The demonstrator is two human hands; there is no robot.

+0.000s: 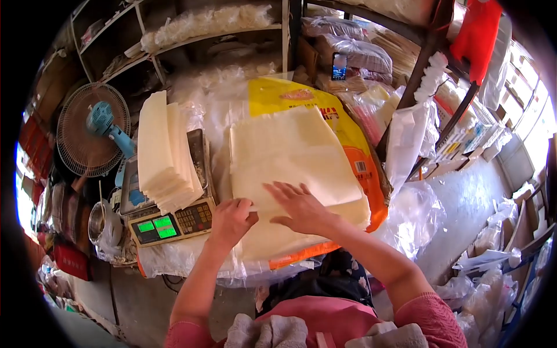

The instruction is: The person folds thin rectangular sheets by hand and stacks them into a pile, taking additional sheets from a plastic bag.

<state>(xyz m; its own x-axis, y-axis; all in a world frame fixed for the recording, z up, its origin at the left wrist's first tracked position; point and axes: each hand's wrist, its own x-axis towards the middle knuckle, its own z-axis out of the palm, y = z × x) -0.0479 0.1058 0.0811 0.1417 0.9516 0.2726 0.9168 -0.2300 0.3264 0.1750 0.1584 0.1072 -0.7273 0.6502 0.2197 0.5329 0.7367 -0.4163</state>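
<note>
A stack of large cream-coloured sheets (290,156) lies on a yellow and orange printed bag (362,156) on the table. Over the sheets' left edge, my left hand (233,220) is closed, its fingers curled at the edge of the stack; what they pinch is too small to make out. My right hand (301,207) rests palm down with fingers spread on the lower middle of the sheets. To the left, a pile of long folded cream sheets (162,151) stands on a digital scale (194,219) with lit green displays.
A fan (94,129) with a blue hub stands at the left, above a metal pot (104,223). Shelves with wrapped goods (206,26) line the back. A phone (339,66) leans on bags behind the table. Clear plastic (412,217) hangs at the right.
</note>
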